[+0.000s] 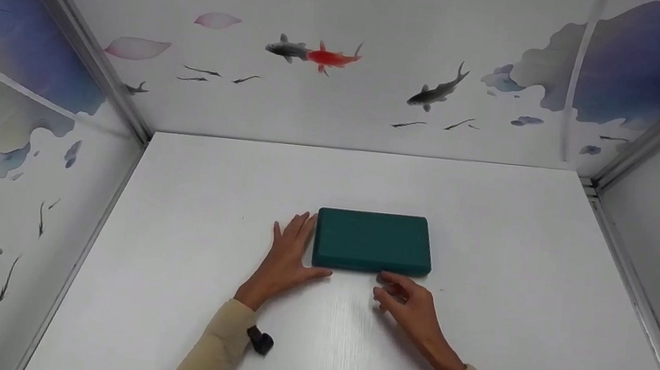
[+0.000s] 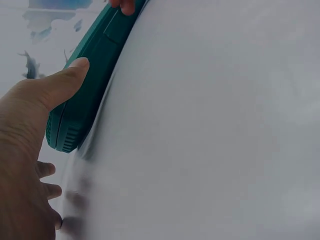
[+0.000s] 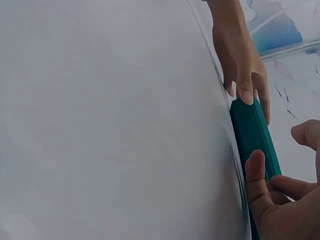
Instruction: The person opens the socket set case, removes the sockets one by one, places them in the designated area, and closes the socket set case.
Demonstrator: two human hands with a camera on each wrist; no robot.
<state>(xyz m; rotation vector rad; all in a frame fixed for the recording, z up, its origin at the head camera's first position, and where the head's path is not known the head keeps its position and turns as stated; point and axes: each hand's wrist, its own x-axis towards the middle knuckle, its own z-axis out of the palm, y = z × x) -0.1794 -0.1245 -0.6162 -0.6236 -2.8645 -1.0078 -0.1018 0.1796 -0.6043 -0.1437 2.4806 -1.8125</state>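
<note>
A dark green rectangular case (image 1: 373,242) lies flat on the white table, its lid down. A seam runs along its front side, and a corner shows ribs in the left wrist view. My left hand (image 1: 286,258) is at the case's left end, fingers stretched along that side. Its thumb (image 2: 70,80) lies along the front side near the corner. At the front edge, right of the middle, is my right hand (image 1: 412,309). Its fingers (image 3: 256,167) are loosely bent close to the case, while its thumb stands apart. Whether those fingertips touch the case I cannot tell.
The white table (image 1: 194,195) is enclosed by a back wall (image 1: 362,109) and side walls printed with fish and petals. Metal strips (image 1: 633,278) border it. Each sleeved wrist carries a small black camera (image 1: 260,341).
</note>
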